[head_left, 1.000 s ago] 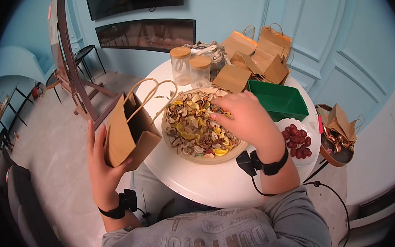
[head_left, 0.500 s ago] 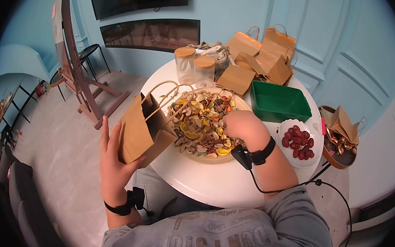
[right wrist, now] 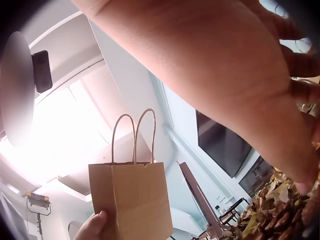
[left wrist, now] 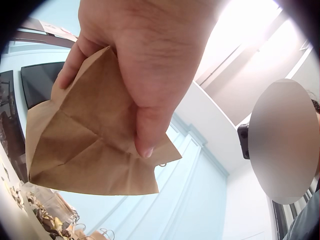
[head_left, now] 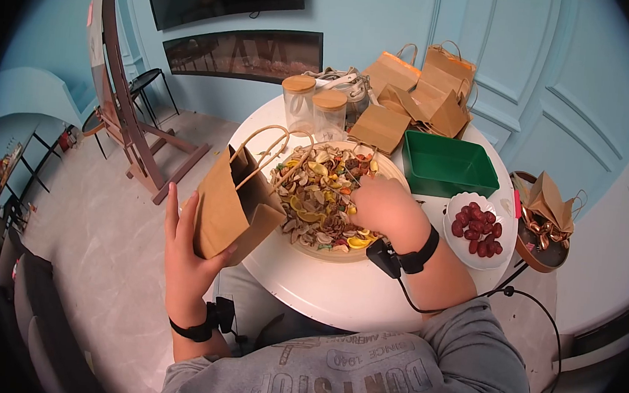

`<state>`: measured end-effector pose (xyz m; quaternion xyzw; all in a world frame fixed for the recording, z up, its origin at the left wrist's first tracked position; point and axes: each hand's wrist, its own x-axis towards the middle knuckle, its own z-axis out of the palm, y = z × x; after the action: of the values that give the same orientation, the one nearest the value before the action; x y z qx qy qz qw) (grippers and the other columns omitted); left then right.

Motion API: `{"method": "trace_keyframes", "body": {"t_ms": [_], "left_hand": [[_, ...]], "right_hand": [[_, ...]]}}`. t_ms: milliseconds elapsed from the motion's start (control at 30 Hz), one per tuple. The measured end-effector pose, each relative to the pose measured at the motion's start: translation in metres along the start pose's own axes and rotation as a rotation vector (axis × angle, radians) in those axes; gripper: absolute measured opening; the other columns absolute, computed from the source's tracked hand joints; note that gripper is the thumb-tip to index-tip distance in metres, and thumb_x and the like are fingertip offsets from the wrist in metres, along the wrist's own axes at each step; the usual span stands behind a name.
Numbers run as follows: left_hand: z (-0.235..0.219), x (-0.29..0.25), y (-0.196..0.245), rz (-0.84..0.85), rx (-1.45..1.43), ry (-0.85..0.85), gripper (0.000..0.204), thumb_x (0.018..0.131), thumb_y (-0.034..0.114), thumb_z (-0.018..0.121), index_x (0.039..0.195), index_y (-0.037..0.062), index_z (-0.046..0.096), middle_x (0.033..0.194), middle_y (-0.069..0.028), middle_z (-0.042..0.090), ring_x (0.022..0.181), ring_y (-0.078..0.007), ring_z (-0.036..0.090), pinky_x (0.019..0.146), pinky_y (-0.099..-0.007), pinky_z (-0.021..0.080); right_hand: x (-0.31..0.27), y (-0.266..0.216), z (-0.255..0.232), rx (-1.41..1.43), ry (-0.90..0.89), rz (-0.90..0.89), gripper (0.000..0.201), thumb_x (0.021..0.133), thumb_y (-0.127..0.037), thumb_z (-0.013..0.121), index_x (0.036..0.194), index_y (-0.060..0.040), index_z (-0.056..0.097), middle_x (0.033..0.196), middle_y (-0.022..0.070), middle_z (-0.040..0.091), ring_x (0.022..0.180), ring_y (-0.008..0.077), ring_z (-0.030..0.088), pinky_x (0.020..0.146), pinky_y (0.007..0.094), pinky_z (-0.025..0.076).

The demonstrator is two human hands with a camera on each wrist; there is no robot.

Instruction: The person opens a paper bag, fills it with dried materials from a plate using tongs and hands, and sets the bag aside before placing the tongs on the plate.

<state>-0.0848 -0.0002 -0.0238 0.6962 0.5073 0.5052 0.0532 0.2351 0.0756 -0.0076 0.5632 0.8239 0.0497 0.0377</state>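
Observation:
My left hand grips a small brown paper bag from below, thumb on one side and fingers on the other. The bag is tilted, its mouth open and two twisted handles up, left of the round tray. In the left wrist view, the thumb presses on the creased bag bottom. My right hand reaches down into the dried petals and fruit slices heaped on the tray. Its fingertips are hidden among them; in the right wrist view, its thumb touches the heap.
A green plastic box and a white plate of red dates stand on the right. Behind the tray are two wooden-lidded jars and several paper bags. A wooden easel stands left on the floor.
My right hand has lowered from above the heap down into the dried petals. The left hand still holds the bag, which now overlaps the tray's left edge in the head view.

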Motion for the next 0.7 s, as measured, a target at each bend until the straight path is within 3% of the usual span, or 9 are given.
{"method": "trace_keyframes", "body": {"t_ms": [133,233,300,400,533,633,700], "left_hand": [[0.0,0.001,0.001,0.005,0.001,-0.002,0.094,0.054,0.007,0.085,0.141,0.0099,0.049,0.16,-0.0156,0.023,0.132,-0.0343,0.047,0.102,-0.0422,0.048],[0.001,0.0,0.002,0.003,0.006,-0.006,0.093,0.055,0.007,0.085,0.141,0.0097,0.049,0.16,-0.0157,0.022,0.132,-0.0343,0.048,0.101,-0.0419,0.048],[0.001,0.0,0.002,-0.002,0.001,-0.007,0.093,0.055,0.007,0.085,0.141,0.0096,0.049,0.16,-0.0158,0.022,0.131,-0.0342,0.048,0.101,-0.0418,0.048],[0.001,-0.001,0.001,0.0,0.013,-0.004,0.093,0.055,0.007,0.085,0.141,0.0095,0.049,0.16,-0.0157,0.022,0.131,-0.034,0.049,0.101,-0.0416,0.048],[0.001,-0.002,-0.002,0.013,-0.019,0.012,0.092,0.056,0.007,0.085,0.141,0.0094,0.049,0.16,-0.0155,0.022,0.131,-0.0339,0.049,0.101,-0.0415,0.048],[0.002,-0.001,0.001,0.016,0.014,0.004,0.092,0.056,0.007,0.085,0.14,0.0094,0.049,0.16,-0.0156,0.022,0.13,-0.0336,0.05,0.101,-0.0414,0.049],[0.003,-0.002,0.003,0.022,0.05,-0.003,0.092,0.056,0.007,0.085,0.14,0.0094,0.049,0.16,-0.0156,0.022,0.13,-0.0335,0.05,0.1,-0.0413,0.049]], "right_hand": [[0.002,-0.001,0.001,-0.014,-0.1,0.026,0.03,0.08,-0.034,0.069,0.092,-0.0073,0.074,0.092,0.0143,0.066,0.087,0.0303,0.067,0.073,0.0414,0.054],[0.008,0.004,0.021,-0.027,-0.061,0.031,0.029,0.078,-0.032,0.069,0.092,-0.0066,0.074,0.087,0.0145,0.067,0.084,0.0306,0.068,0.073,0.0417,0.054],[0.011,0.002,0.038,-0.103,0.107,0.038,0.014,0.076,-0.014,0.062,0.075,-0.0078,0.074,0.074,0.0079,0.068,0.071,0.0266,0.069,0.061,0.0407,0.049],[0.011,0.002,0.026,-0.079,0.033,0.022,0.014,0.077,-0.013,0.061,0.075,-0.0074,0.074,0.075,0.0101,0.069,0.07,0.0273,0.068,0.06,0.041,0.05],[0.006,0.008,0.013,0.047,0.027,0.014,0.014,0.077,-0.012,0.061,0.075,-0.0068,0.073,0.075,0.012,0.069,0.071,0.0294,0.068,0.06,0.0417,0.051],[0.007,0.011,0.017,0.072,-0.031,0.052,0.018,0.08,-0.019,0.061,0.088,-0.0057,0.07,0.08,0.0156,0.068,0.08,0.0344,0.067,0.07,0.0447,0.053],[0.01,0.017,0.033,0.119,0.135,-0.044,0.017,0.081,-0.016,0.059,0.091,-0.0042,0.068,0.081,0.0167,0.068,0.081,0.0358,0.067,0.072,0.0468,0.053]]}}
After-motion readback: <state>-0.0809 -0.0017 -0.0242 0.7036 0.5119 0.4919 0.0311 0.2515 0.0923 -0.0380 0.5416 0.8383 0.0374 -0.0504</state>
